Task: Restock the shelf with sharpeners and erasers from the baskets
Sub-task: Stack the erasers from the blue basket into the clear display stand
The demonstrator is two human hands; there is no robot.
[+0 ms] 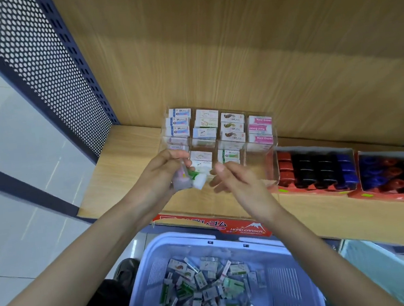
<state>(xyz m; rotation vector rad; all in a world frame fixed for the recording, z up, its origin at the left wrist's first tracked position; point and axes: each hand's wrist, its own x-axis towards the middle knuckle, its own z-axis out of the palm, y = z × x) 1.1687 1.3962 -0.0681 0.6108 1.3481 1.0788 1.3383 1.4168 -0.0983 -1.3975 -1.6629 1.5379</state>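
Okay, head view only. Left grip [159, 172] was curled round a small bundle of erasers [193, 178], pink, green and white wrappers, blurred. It was held up in front of the clear organiser [259, 165], at the near-left compartments. Right grip [234, 182] was loosely spread, thumb up, nothing clearly in it. Its fingertips [214, 183] sat just beside the white end of the bundle; contact too blurred to call.

The organiser stood on the wooden shelf [122, 166], towards the left end, near the perforated side panel [50, 69]. Its back rows held boxed erasers [233, 127] in four columns, the rightmost pink and reading "Hard Eraser". Some near compartments were part filled, and the near-right one looked bare.

Right of the organiser, touching or just beside it, was a red tray of sharpeners [317, 170], red, black and blue in rows. A second tray [397, 174] sat further right, same colours.

A red label strip [228, 224] reading "HARD ERASER" ran along the shelf's front edge. Below it, between the forearms, a blue basket [180, 237] held a loose heap of packed erasers [205, 284]. A white basket [382, 266] was at the lower right, contents not visible. A dark shoe [126, 270] showed left of the blue basket on the tiled floor [11, 173].
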